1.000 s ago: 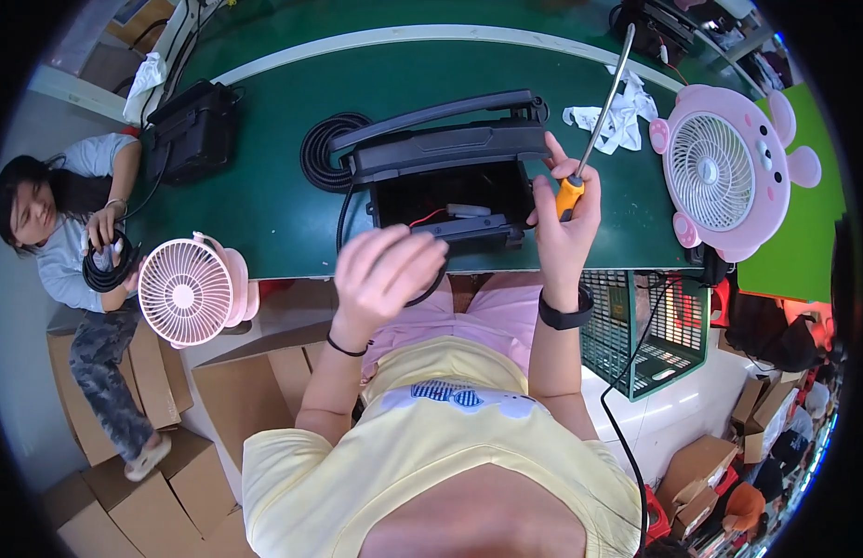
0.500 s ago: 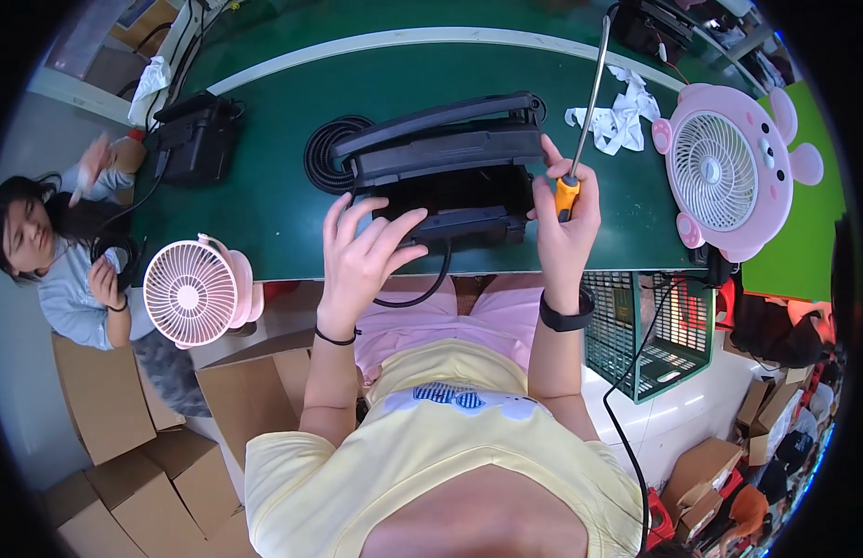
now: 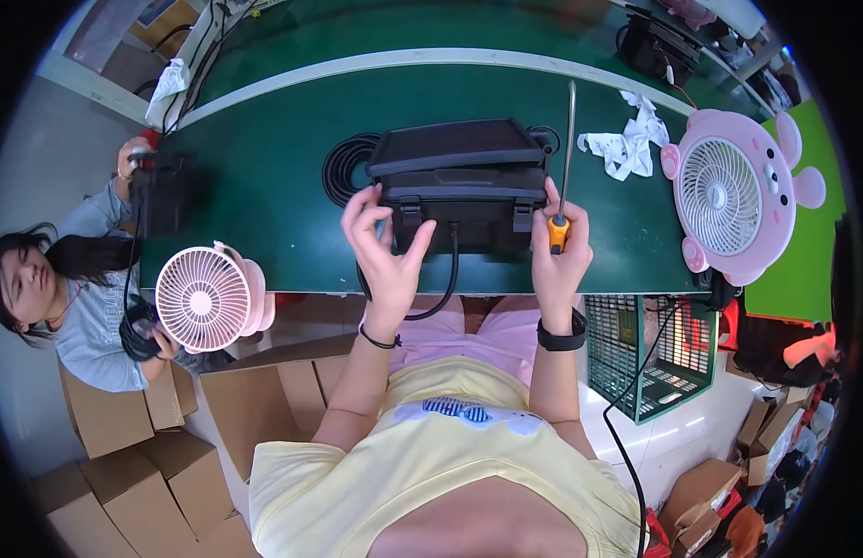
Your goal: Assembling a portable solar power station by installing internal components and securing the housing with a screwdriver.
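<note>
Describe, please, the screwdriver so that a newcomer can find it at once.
On the green table, find the black box in the middle. By the box's right end, the right hand holds the screwdriver, its metal shaft pointing toward the table's far side. Its yellow-orange handle sets it apart from the black box and crumpled white sheet nearby.

I watch through one view, the left fisheye of a pair on the wearer's head. It faces steeply down and forward over the green desk (image 3: 292,186), upright and unmirrored. The yellow shirt (image 3: 394,493) looms close along the lower edge; the black case (image 3: 459,181) sits farther off, above mid-frame. My wide lens bows the pale rail (image 3: 431,58) and blackens the corners.
</note>
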Motion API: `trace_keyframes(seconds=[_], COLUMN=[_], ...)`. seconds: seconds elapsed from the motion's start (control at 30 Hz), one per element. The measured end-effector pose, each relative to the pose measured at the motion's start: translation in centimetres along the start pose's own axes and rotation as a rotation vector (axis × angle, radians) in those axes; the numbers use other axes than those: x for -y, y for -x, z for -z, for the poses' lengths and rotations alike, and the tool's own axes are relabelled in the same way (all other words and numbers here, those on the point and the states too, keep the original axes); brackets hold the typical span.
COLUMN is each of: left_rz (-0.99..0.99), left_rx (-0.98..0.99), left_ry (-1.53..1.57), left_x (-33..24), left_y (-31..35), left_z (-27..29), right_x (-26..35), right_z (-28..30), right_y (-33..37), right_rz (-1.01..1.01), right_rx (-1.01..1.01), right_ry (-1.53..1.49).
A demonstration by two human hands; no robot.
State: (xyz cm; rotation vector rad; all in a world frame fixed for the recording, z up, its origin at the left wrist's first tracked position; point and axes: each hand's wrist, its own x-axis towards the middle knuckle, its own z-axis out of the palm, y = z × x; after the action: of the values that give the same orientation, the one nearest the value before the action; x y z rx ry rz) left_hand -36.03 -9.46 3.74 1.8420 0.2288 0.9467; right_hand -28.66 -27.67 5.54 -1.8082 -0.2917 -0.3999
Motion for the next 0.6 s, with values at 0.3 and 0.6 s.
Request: trace_keyframes(seconds=[0.3,0.6], left_rz=[0.008,-0.037], left_rx=[0.07,0.028], left_ry=[0.138,0.158], left_x=[0.2,0.3], left_y=[-0.5,-1.7], left_z=[0.9,0.9], right_x=[-0.9,-0.8], right_z=[-0.7,-0.5], right_y=[-0.9,-0.8], right_rz=[0.095,0.018], right_rx=[-0.034,-0.028], right_ry=[-0.01,-0.033])
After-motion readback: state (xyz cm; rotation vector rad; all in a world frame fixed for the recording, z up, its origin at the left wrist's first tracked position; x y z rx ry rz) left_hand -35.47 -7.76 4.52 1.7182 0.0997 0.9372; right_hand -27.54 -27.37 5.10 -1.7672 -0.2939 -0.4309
